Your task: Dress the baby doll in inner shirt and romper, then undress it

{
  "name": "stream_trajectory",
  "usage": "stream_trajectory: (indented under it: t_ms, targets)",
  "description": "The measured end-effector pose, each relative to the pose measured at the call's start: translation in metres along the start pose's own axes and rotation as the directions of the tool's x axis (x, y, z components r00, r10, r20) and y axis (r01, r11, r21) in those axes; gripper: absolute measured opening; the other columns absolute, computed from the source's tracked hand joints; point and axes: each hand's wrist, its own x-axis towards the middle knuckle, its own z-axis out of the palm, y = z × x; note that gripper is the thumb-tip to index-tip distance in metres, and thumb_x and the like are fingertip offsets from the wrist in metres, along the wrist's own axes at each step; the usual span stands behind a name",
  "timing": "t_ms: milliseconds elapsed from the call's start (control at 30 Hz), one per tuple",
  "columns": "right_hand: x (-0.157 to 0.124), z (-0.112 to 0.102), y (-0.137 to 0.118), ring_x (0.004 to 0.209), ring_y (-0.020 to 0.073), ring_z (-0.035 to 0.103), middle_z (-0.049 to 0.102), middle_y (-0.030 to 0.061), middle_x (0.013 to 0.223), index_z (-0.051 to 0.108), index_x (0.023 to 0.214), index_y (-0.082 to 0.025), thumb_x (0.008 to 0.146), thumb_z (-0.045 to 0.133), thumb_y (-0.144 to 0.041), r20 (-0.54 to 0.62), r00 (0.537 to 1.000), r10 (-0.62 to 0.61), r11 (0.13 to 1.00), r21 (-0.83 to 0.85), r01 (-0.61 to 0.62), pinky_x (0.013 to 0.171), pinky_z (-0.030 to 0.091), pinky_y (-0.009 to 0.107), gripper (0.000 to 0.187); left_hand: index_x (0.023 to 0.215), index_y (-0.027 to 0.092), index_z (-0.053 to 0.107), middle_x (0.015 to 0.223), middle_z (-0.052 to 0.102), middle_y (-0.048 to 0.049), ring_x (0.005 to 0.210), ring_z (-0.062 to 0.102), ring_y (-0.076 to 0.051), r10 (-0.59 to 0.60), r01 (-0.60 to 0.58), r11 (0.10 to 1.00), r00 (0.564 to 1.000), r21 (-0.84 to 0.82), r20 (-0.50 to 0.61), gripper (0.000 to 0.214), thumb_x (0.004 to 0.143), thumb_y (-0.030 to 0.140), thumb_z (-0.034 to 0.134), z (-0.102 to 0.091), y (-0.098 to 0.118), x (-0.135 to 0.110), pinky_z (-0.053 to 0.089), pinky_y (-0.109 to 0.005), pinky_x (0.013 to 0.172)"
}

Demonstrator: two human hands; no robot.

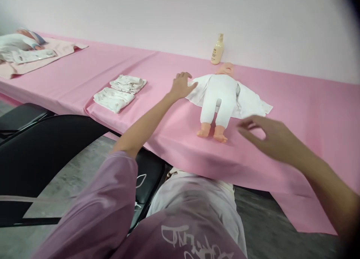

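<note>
Reaching across a pink-covered counter (pixel 309 101), the left hand (pixel 181 86) rests open-fingered on the edge of a white garment (pixel 250 101) spread beneath a baby doll (pixel 219 98), seemingly pinning it flat. The right hand (pixel 270 137) hovers near the doll's feet, fingers loosely spread, holding nothing. Folded baby clothes (pixel 119 92) lie to the left; a lotion bottle (pixel 217 49) stands behind. Nothing blocks either hand.

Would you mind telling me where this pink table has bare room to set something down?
The widest free patch lies right of the doll and its white cloth, behind the right hand. Another stretches between the folded clothes and the left hand, and back to the wall. It is crowded around the doll, and at the far left by the pile of linens.
</note>
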Motion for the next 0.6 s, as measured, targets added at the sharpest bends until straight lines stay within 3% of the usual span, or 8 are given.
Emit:
stream_trajectory:
  t_ms: [167,300,433,600]
  targets:
    - [0.165,0.010,0.052,0.134,0.0410,0.070,0.077,0.0205,0.148,0.077,0.136,-0.022,0.109,0.072,-0.046,-0.047,0.998,-0.049,0.987,-0.155,0.042,0.121,0.053,0.063,0.037,0.162,0.026,0.063,0.171,0.061,-0.0215,0.170,0.044,-0.051,-0.045,0.042,0.998,0.997,0.047,0.068,0.071,0.106,0.067,0.077,0.053,0.032,0.041,0.032,-0.068,0.141]
    - [0.261,0.036,0.077,0.161,0.0412,0.050,0.065,0.0213,0.167,0.076,0.142,-0.020,0.105,0.079,-0.045,0.027,0.999,0.019,0.979,-0.205,-0.013,0.139,0.035,0.063,0.045,0.162,0.030,0.064,0.167,0.064,-0.0195,0.168,0.046,-0.050,-0.061,0.059,0.997,0.996,0.045,0.060,0.062,0.109,0.061,0.074,0.079,0.033,0.064,0.033,-0.071,0.139]
    - [0.313,0.052,0.084,0.153,0.0286,0.051,0.062,0.0215,0.169,0.070,0.151,-0.012,0.116,0.066,-0.039,0.047,0.996,0.069,0.973,-0.222,-0.057,0.140,0.029,0.058,0.045,0.153,0.029,0.069,0.162,0.067,-0.0193,0.164,0.048,-0.051,-0.103,0.102,0.994,0.993,0.034,0.058,0.052,0.111,0.060,0.074,0.095,0.023,0.080,0.034,-0.073,0.137]
    - [0.344,0.055,0.083,0.145,0.0304,0.061,0.066,0.0283,0.163,0.072,0.150,-0.003,0.121,0.060,-0.043,0.182,0.976,0.121,0.962,-0.265,-0.069,0.132,0.038,0.059,0.050,0.150,0.024,0.069,0.157,0.071,-0.0206,0.158,0.053,-0.049,-0.118,0.116,0.992,0.992,0.040,0.040,0.041,0.116,0.046,0.064,0.102,0.020,0.076,0.035,-0.068,0.134]
